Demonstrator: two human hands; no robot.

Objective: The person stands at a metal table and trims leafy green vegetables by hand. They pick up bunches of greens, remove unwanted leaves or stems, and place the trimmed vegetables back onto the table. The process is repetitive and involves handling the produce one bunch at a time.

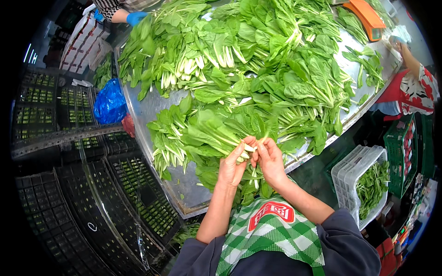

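Observation:
A bunch of leafy greens (214, 133) with pale stems lies in my left hand (233, 165), whose fingers wrap round the stem ends. Its leaves point away to the upper left. Close beside it, my right hand (271, 161) pinches the base of a leafy green stalk (263, 131) between thumb and fingers. Both hands nearly touch over the near edge of the metal table (191, 193). Beneath and beyond them spreads a large heap of the same greens (276, 69), with a smaller pile (168, 142) to the left.
Black plastic crates (133, 188) stand stacked at the left, near a blue plastic bag (110, 102). At right sit a white crate (343, 172) of greens and a green crate (398, 152). An orange scale (366, 18) is at the far right. A co-worker's blue-gloved hand (136, 18) reaches the far-left heap; another person (412, 87) stands right.

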